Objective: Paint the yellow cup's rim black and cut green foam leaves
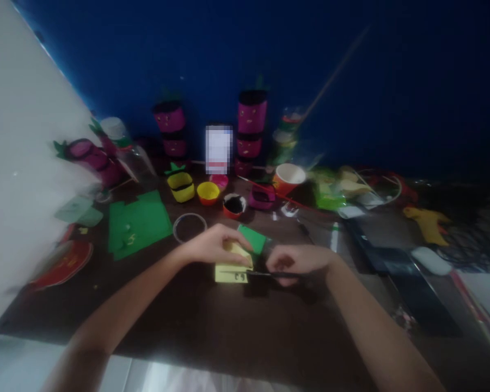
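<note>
Near the middle of the dark table, my left hand (pixel 214 244) has its thumb and fingers curved onto a pale yellow paper (pixel 225 276) with small dark marks on it. My right hand (pixel 294 261) is closed around dark scissors (pixel 265 274), whose blades reach left across the yellow paper. A green paper piece (pixel 252 238) lies just behind, between the two hands. Blur hides the exact contact of the blades with the paper.
Small cups of yellow (pixel 208 193) and dark (pixel 234 205) contents stand behind my hands, with a white-rimmed cup (pixel 289 175). Green sheets (pixel 139 224) lie left. Purple figures (pixel 252 117), a lit phone (pixel 219 149) and a bottle (pixel 130 152) stand farther back. A dark device (pixel 416 288) lies right.
</note>
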A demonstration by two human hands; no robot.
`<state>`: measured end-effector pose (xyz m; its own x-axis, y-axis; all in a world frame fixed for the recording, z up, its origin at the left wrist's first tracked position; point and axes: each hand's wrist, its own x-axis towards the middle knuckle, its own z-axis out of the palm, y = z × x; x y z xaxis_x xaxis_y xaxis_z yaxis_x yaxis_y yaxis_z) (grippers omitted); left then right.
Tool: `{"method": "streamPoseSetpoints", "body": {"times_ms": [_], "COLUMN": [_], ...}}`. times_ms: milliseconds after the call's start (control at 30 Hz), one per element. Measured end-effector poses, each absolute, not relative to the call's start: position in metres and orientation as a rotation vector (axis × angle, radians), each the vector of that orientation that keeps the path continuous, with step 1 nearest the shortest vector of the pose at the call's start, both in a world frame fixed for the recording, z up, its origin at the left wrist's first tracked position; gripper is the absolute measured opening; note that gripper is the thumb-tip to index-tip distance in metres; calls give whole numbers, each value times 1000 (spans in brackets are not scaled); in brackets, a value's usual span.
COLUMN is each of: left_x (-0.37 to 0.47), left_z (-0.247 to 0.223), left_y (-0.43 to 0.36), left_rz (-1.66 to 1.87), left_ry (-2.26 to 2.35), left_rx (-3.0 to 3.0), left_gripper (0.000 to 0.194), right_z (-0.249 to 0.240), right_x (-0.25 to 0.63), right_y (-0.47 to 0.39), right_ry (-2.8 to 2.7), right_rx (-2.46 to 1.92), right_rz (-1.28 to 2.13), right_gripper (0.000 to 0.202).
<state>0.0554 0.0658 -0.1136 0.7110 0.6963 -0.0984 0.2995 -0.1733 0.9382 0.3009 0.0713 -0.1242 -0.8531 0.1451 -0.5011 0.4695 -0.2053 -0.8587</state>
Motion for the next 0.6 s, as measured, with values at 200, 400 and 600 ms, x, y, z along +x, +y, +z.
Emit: {"method": "streamPoseSetpoints", "body": {"times_ms": [200,400,600], "left_x": [56,56,56], "left_z": [-114,-112,-113], "left_y": [65,64,64], "left_rz": [406,395,407], "left_ry": [768,766,769], "left_rx": [1729,1717,1695], "left_gripper": [37,38,39], "right_z": [-125,-123,-123], "right_x": [299,297,298], "right_y": [73,74,72], "right_ry": [1780,1768,1801], "right_rx": [703,665,687], "right_rz": [-2158,-2161,-2171], "right_gripper": [33,35,37]}}
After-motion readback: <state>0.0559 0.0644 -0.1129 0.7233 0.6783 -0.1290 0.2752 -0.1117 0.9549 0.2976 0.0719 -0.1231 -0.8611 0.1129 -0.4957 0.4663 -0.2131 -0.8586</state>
